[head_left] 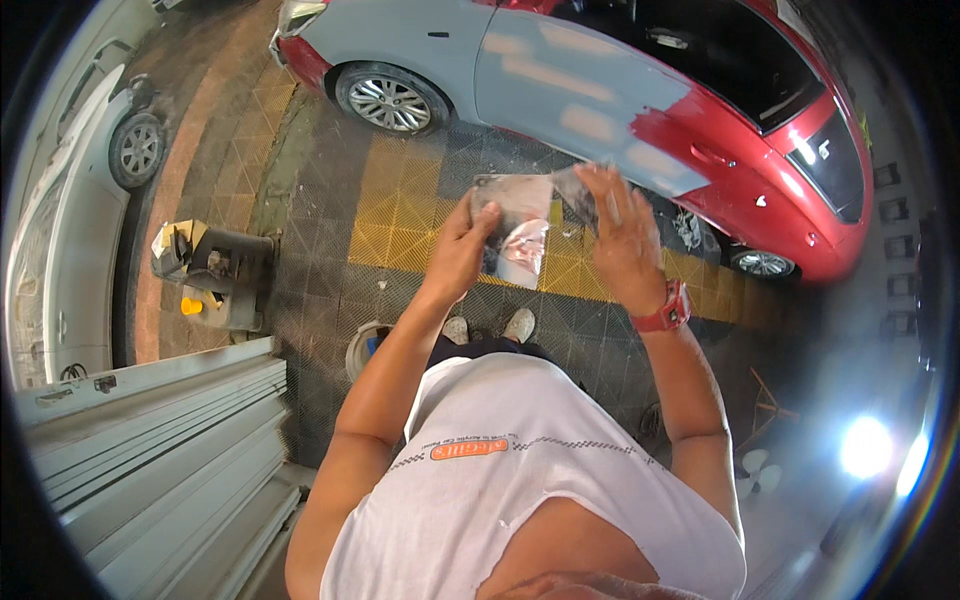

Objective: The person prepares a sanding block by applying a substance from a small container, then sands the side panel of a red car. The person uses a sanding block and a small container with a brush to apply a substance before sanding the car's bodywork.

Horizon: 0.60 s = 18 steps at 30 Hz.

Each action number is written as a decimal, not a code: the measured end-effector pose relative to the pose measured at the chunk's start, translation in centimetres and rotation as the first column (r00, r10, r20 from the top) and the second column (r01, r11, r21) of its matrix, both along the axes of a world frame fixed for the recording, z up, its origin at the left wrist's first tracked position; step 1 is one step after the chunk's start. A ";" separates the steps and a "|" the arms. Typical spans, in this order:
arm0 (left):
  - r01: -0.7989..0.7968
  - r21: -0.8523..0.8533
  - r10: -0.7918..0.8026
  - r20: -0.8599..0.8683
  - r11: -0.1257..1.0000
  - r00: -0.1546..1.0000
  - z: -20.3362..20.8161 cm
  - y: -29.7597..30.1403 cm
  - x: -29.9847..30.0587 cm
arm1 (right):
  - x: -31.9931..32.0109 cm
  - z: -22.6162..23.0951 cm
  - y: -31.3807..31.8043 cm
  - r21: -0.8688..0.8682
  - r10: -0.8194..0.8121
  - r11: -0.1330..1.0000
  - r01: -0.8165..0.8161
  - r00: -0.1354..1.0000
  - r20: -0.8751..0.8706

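My left hand [464, 243] is closed on the left edge of a thin shiny plastic pouch [524, 215], its thumb lying on the front. The pouch is held up before me over the floor, and light glints off its lower part. Just to the right is my right hand [622, 238], raised with its back showing and its fingers smeared by motion. A dark, thin, sheet-like piece [574, 196] shows between the pouch and those fingers. Whether the fingers grip it I cannot tell. A red watch [668, 308] is on my right wrist.
Ahead stands a red car [735, 150] with grey and beige patches on its side. A white car [65, 230] is at the left. A dark stand [235, 270] with a yellow cup [191, 306] is nearer, and a white bucket [366, 345] sits beside my feet. A lamp [868, 447] glares at right.
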<state>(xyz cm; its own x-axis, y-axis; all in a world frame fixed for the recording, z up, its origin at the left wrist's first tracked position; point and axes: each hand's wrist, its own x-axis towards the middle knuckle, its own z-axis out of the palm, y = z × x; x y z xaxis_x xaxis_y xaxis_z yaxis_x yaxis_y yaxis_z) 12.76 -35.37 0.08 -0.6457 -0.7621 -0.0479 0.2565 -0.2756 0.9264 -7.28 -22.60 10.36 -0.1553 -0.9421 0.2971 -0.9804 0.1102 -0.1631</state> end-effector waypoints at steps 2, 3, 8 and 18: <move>0.001 -0.087 0.001 0.018 0.996 1.000 1.0 0.7 -0.6 | 0.7 0.2 -0.9 0.018 0.000 1.000 0.003 0.987 -0.162; -0.001 -0.134 0.004 0.026 0.991 1.000 1.4 0.8 -0.8 | 1.2 0.1 -1.4 0.025 0.003 1.000 0.003 0.970 -0.242; -0.233 0.026 0.234 -0.050 0.972 0.971 1.3 0.1 -0.3 | 4.4 -2.9 1.6 0.152 0.275 0.948 -0.281 0.960 0.060; -0.221 0.390 0.326 -0.227 0.894 0.918 0.8 -1.0 -1.3 | 5.7 -2.3 0.7 -0.226 0.417 0.904 -0.363 0.868 0.271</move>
